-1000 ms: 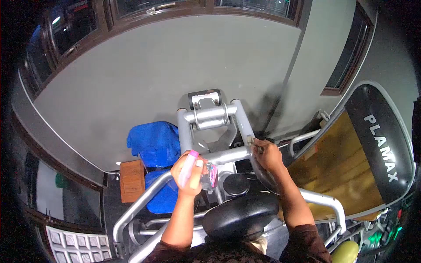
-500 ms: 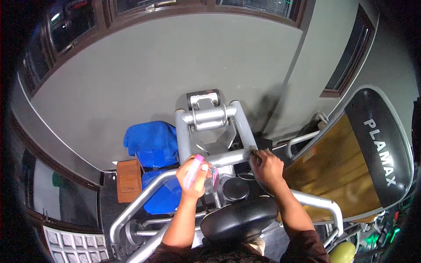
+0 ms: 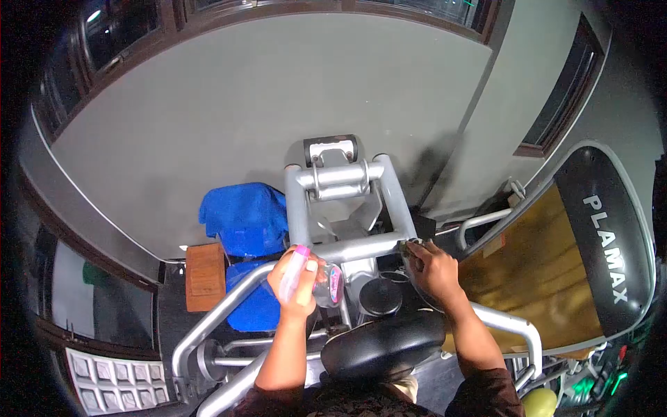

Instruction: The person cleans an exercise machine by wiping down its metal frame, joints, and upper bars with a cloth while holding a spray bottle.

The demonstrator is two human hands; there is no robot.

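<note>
My left hand is wrapped around a spray bottle with a pink-and-white trigger head, a clear body and a pink label. It is held just in front of the silver crossbar of an exercise machine. At the right end of that bar, my right hand is closed with its fingers pressed down. A small dark bunched piece, which looks like a cloth, shows at the fingertips; most of it is hidden under the hand.
Below the hands is a black padded seat, with a round black cap beyond it. A blue chair with a blue towel stands at left, beside a wooden box. A large PLAMAX panel rises at right.
The view has shifted slightly, so the machine sits a little farther right. My left hand has turned the bottle so its label shows more. My right hand remains at the bar's right end.
</note>
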